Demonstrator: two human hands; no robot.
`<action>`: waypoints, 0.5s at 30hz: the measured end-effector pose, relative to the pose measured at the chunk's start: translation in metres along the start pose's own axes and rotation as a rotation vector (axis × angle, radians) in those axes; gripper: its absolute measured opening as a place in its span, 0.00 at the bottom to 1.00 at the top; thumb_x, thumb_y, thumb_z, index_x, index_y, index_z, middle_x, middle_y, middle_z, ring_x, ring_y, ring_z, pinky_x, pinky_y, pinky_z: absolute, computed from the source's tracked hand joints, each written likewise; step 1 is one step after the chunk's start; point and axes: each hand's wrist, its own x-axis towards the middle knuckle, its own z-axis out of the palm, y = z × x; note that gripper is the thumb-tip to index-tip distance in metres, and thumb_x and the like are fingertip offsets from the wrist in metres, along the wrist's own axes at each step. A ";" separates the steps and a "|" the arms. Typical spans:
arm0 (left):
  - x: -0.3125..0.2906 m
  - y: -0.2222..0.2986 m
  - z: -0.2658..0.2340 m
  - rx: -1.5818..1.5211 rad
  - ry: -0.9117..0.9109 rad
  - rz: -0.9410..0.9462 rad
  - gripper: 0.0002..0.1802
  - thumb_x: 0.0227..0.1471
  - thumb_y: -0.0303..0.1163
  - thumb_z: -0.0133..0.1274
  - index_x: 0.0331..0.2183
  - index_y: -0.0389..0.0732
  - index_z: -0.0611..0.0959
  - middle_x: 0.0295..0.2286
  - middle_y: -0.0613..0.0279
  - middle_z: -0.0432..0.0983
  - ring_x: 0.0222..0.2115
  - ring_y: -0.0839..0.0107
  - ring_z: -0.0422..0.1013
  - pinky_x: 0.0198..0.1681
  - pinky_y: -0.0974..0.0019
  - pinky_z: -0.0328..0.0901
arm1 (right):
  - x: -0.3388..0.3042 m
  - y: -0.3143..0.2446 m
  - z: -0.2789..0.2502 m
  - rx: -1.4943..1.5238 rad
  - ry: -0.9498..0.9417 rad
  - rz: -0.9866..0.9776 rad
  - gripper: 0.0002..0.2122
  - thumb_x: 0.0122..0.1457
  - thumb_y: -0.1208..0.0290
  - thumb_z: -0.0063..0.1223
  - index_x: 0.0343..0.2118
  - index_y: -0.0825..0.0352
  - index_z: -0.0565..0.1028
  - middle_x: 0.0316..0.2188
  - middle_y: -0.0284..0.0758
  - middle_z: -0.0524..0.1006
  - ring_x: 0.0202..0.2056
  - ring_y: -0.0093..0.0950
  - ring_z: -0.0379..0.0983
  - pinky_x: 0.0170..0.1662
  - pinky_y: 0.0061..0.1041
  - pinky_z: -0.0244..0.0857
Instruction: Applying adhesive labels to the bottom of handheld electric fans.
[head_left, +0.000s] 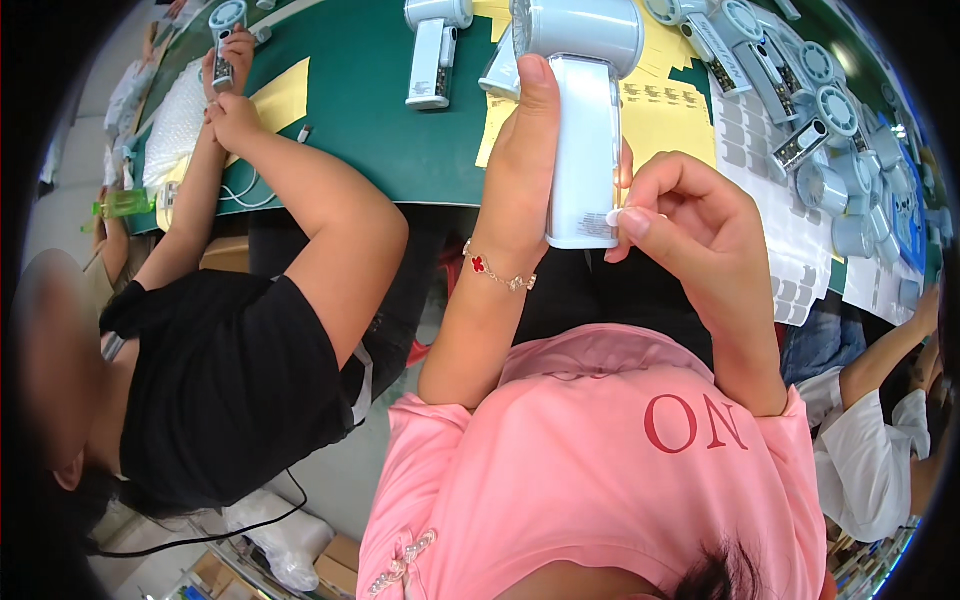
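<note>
My left hand (522, 175) is closed around the handle of a pale blue handheld fan (583, 150). The fan stands upright in front of me, its round head at the top and small print low on the handle. Thumb and index finger of my right hand (700, 215) pinch a small white rounded piece (613, 217) against the handle's lower right edge. It looks like a sticker or tab, though its exact kind is unclear. Behind, another pale blue fan (432, 62) lies on the green table (350, 110), and one more is partly hidden by my fan.
Many fans (770, 60) are heaped at the right, beside a sheet of grey labels (765, 190). Yellow sheets (665, 115) lie behind my hands. At my left a co-worker in black (230, 390) holds a fan (226, 45) near bubble wrap (175, 125). Another person's white sleeve (865, 450) is at my right.
</note>
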 end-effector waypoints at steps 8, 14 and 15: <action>-0.004 0.001 0.001 0.001 -0.007 0.011 0.37 0.51 0.65 0.25 0.30 0.38 0.72 0.15 0.60 0.70 0.16 0.77 0.68 0.18 0.76 0.62 | -0.004 0.001 0.003 -0.015 0.022 -0.023 0.04 0.51 0.81 0.52 0.27 0.73 0.69 0.26 0.33 0.70 0.28 0.19 0.68 0.32 0.18 0.69; -0.007 0.001 -0.001 0.001 -0.005 0.024 0.38 0.51 0.65 0.25 0.30 0.38 0.72 0.14 0.60 0.70 0.15 0.77 0.68 0.17 0.76 0.61 | -0.004 0.004 0.005 -0.024 0.023 -0.039 0.04 0.50 0.82 0.52 0.27 0.74 0.69 0.26 0.33 0.70 0.29 0.18 0.67 0.33 0.17 0.70; -0.007 0.001 -0.001 0.002 -0.006 0.017 0.38 0.51 0.65 0.25 0.30 0.38 0.72 0.14 0.60 0.70 0.15 0.77 0.68 0.17 0.77 0.61 | -0.004 0.004 0.006 -0.027 0.030 -0.038 0.04 0.50 0.82 0.52 0.27 0.74 0.69 0.26 0.33 0.70 0.29 0.17 0.67 0.32 0.16 0.69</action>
